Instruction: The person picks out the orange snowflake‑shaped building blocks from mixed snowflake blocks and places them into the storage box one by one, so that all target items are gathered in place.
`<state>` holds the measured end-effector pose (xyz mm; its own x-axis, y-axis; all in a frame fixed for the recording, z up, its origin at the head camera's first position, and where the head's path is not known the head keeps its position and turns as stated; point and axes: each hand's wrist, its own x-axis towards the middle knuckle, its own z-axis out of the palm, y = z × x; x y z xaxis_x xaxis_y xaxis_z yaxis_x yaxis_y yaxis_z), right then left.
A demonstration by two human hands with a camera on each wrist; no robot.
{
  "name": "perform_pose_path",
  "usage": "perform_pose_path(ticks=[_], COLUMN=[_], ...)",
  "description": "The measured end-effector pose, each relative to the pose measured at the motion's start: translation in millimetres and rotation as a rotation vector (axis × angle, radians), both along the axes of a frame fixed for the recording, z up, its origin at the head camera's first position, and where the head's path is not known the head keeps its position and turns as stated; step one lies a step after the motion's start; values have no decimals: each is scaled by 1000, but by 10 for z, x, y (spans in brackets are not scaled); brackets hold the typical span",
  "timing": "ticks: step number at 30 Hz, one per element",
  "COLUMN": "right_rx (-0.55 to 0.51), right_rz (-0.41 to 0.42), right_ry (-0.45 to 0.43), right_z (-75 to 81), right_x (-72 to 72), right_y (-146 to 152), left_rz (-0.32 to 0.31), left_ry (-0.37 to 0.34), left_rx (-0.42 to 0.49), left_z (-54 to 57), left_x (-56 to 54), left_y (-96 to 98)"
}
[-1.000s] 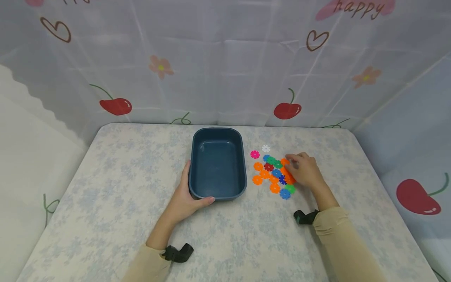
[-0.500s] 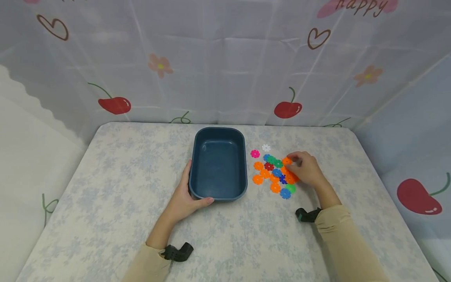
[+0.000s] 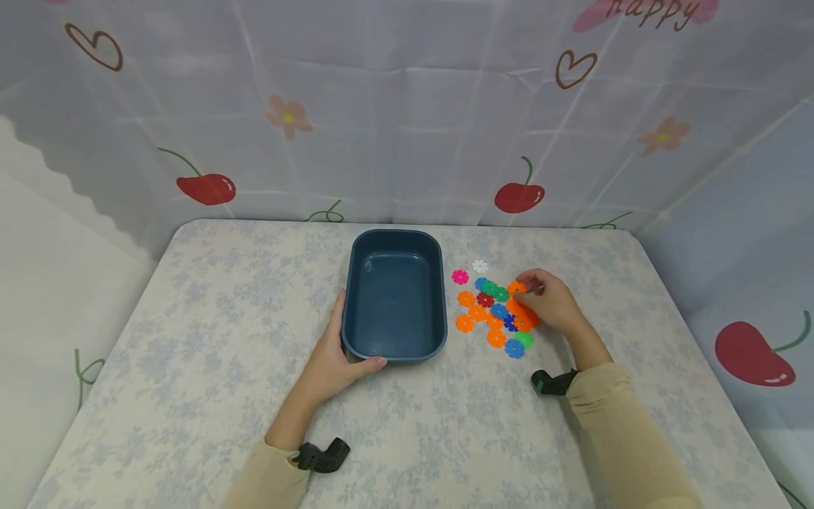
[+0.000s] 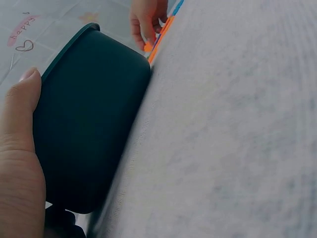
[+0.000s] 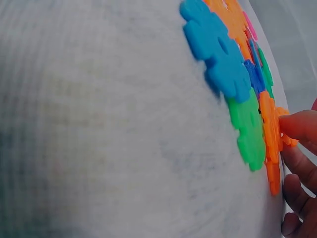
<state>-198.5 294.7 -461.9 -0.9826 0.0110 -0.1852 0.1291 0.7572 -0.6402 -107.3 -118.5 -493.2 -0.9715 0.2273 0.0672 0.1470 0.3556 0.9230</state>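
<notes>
A deep, dark blue plastic tub (image 3: 394, 311) sits on the table. My left hand (image 3: 327, 364) grips its near left corner, thumb over the front rim and fingers along the left wall. In the left wrist view, the thumb presses against the tub's side (image 4: 94, 119). Right of the tub lies a loose pile of interlocking snowflake discs, among them a green disc (image 5: 247, 129) and a blue disc (image 5: 218, 49). My right hand (image 3: 553, 304) is at the pile's right side, pinching an orange snowflake disc (image 3: 516, 287) between thumb and fingertips; other orange discs lie under the hand.
The table (image 3: 210, 339) has a pale floral cloth. A pink disc (image 3: 460, 277) and a white disc (image 3: 480, 266) lie at the pile's far left. A printed curtain (image 3: 394, 127) hangs behind the table's back edge. Each wrist wears a black camera mount.
My right hand has shifted slightly right and away from me, and an orange disc now shows at its fingertips. The left hand stays on the tub, which has moved very slightly right.
</notes>
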Motion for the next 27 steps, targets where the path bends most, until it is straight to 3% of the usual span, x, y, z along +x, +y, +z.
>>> perform_pose_path(ticks=[19, 27], right_rx=[64, 17], right_rz=[-21, -50], right_ry=[0, -14], right_z=[15, 117], right_x=[-29, -56], right_y=[4, -80], left_rz=[20, 22], left_ry=[2, 1], left_rx=[-6, -15], left_z=[-15, -4], left_x=[11, 14], left_y=[-5, -6])
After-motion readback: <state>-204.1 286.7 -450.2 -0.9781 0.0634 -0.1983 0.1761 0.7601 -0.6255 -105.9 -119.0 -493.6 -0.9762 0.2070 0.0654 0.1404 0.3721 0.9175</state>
